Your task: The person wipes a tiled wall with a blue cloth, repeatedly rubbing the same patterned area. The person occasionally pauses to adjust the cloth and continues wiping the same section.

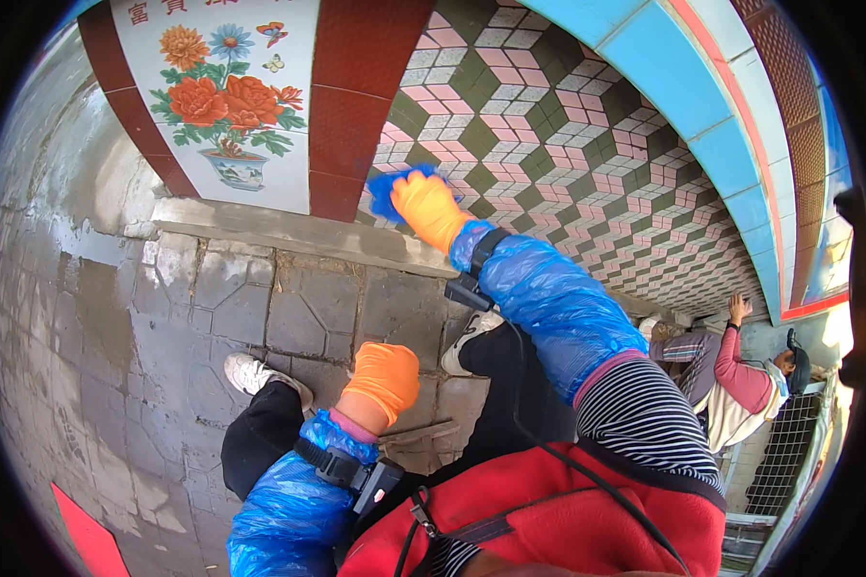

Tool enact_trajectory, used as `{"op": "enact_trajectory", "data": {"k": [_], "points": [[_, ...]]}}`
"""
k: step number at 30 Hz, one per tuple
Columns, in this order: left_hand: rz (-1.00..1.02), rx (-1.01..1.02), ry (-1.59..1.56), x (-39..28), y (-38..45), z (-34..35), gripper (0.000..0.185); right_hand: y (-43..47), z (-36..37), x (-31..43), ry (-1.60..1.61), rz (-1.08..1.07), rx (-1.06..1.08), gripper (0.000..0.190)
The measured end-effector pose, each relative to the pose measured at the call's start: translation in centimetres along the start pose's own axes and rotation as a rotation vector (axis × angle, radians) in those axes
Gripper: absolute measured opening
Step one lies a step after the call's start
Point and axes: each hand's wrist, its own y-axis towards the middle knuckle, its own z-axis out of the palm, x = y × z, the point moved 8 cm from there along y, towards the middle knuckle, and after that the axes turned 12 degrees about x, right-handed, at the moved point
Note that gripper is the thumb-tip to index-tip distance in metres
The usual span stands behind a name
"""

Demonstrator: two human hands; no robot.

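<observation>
My right hand (pixel 429 209), in an orange rubber glove, presses a blue cloth (pixel 385 197) against the lower part of a tiled wall (pixel 505 122). Pink, speckled white and dark green tiles make up its pattern. The cloth bunches under the fingers, close to the edge of a dark red tile border (pixel 346 115). In front of my body my left hand (pixel 383 379), gloved in orange too, hangs above the paving with its fingers curled. Nothing shows in it, though its palm side is hidden. Blue plastic sleeve covers with black strapped devices are on both forearms.
Left of the border is a white tile panel (pixel 289 166) with painted flowers. A low concrete ledge (pixel 296 234) runs along the wall's foot. Another person (pixel 740 382) crouches at the right, one hand at the wall, near a metal mesh frame (pixel 783 458). A red sheet (pixel 90 534) lies lower left.
</observation>
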Motion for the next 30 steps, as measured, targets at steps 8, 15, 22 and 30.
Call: {"op": "enact_trajectory", "data": {"k": [8, 15, 22, 30], "points": [[0.022, 0.023, 0.000, -0.9, -0.1, 0.6, 0.027, 0.5, -3.7, 3.5, 0.362, -0.141, 0.108, 0.039], [-0.008, 0.021, 0.031, -1.0, 0.1, 0.3, 0.015, 6.4, -20.5, 3.0, 0.144, -0.368, -1.002, 0.038], [-0.023, 0.214, -0.027, -1.6, 1.3, 0.5, 0.021, 8.8, -1.9, 8.6, -0.305, -0.450, -0.214, 0.014], [0.027, 0.273, -0.002, -1.7, 0.7, 0.4, 0.023, -5.5, 15.4, -0.6, -0.343, -0.201, 0.960, 0.021]]}}
